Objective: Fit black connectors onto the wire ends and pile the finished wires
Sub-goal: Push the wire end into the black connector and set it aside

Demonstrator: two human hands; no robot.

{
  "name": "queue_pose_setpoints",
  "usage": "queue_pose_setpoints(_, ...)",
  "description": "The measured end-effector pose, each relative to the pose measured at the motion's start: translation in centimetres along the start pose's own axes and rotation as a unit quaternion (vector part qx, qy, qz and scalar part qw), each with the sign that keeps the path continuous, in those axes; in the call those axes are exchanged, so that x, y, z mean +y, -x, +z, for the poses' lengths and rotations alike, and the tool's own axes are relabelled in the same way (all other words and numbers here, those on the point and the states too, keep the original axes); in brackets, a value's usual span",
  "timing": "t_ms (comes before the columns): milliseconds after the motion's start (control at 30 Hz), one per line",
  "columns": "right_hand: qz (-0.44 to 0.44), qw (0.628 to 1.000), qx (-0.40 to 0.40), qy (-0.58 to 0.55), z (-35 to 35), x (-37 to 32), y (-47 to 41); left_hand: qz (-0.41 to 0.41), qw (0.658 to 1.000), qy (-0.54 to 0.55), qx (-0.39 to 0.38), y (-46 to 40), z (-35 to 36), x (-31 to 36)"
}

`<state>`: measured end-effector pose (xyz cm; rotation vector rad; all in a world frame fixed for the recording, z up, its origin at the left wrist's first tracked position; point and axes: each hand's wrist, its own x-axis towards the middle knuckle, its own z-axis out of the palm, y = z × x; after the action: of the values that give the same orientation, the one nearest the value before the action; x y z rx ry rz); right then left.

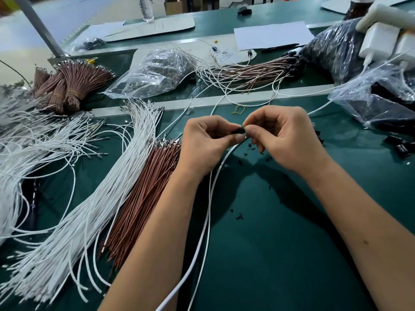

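My left hand (205, 140) pinches a small black connector (238, 131) between thumb and fingers at the middle of the green table. My right hand (285, 135) meets it from the right and pinches the tip of a white wire (210, 198) at the connector's mouth. That wire runs down between my forearms toward the near edge. A fan of loose white wires (96, 205) and a bundle of brown wires (143, 198) lie to the left. Finished wires with black connectors (251, 71) are piled at the back.
Loose black connectors (399, 145) lie at the right edge, beside plastic bags of black parts (381, 104). A clear bag of terminals (155, 72) sits behind the wires. Tied brown wire bundles (67, 84) stand far left. Small black scraps (239, 216) dot the green mat (269, 254).
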<state>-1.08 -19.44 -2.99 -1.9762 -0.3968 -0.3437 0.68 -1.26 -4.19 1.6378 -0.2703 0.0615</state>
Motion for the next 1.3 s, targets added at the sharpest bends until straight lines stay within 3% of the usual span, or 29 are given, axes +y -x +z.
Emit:
queue_pose_setpoints(267, -0.014, 0.999, -0.01, 0.044, -0.6, -0.3, -0.1, 0.011, 1.0, -0.028, 0.005, 0.2, 0.3, 0.1)
queue_pose_setpoints(500, -0.047, 0.993, 0.035, 0.105, -0.4, -0.4, 0.0, 0.038, 0.997, -0.058, 0.018, 0.1, 0.9, 0.1)
queue_pose_setpoints(700, -0.038, 0.999, -0.021, 0.018, -1.1, 0.1, -0.3, -0.007, 1.0, 0.016, -0.012, 0.1, 0.3, 0.3)
queue_pose_setpoints(867, 0.026, 0.994, -0.029, -0.101, -0.8, 0.5, -0.3, 0.024, 0.999, 0.018, -0.012, 0.2, 0.3, 0.3)
queue_pose_setpoints(1000, 0.031, 0.981, -0.041, -0.19, -0.9, 0.5, -0.3, 0.012, 0.995, 0.091, -0.032, 0.3, 0.2, 0.5)
queue_pose_setpoints(1300, 0.018, 0.989, -0.04, -0.143, -1.1, 0.3, -0.3, 0.002, 0.996, 0.079, -0.035, 0.2, 0.1, 0.9)
